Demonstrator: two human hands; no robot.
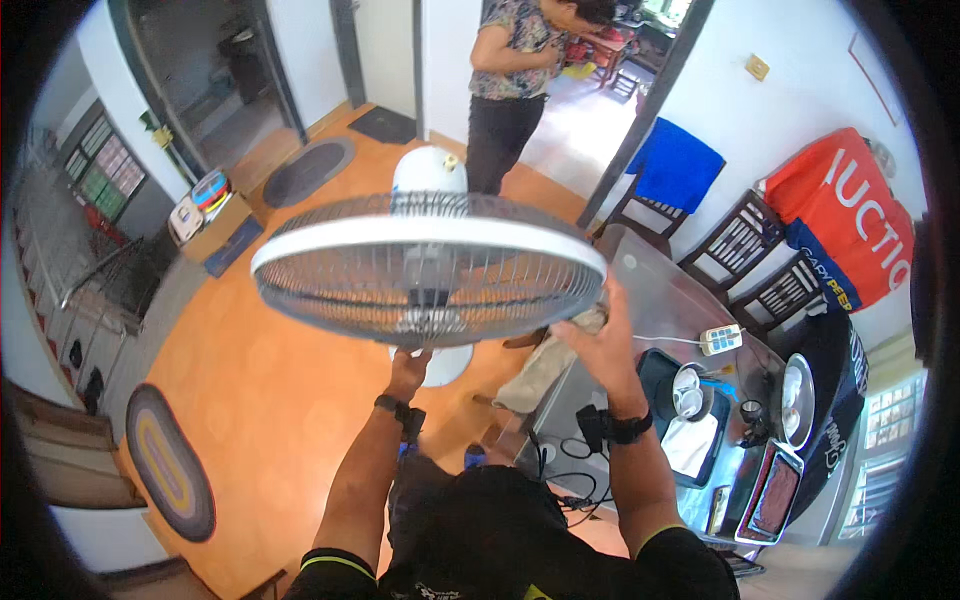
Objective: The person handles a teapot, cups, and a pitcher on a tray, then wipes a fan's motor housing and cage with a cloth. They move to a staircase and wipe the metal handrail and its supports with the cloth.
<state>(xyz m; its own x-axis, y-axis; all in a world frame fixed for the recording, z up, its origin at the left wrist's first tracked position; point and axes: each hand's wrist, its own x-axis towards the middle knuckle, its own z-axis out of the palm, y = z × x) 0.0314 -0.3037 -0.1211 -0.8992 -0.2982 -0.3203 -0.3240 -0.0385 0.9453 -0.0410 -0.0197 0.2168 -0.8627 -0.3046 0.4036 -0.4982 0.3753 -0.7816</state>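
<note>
A pedestal fan (428,232) with a white rim and wire cage stands in front of me, its round white base (447,366) on the floor. From below, my left hand (406,374) closes on the near lower part of the cage, its fingertips partly hidden. My right hand (608,345) is at the right edge of the cage, thumb and fingers curled around a beige cloth (548,372). The cloth hangs down beside the table edge. Black bands circle both my wrists.
At right, a glass table (655,290) bears a power strip (721,339), a dark tray (655,372) with cups, a steel bowl (797,400) and a foil-like pan (770,492). Chairs (735,238) stand behind. Another person (505,85) stands beyond the fan. Oval mats (170,462) lie on the orange floor.
</note>
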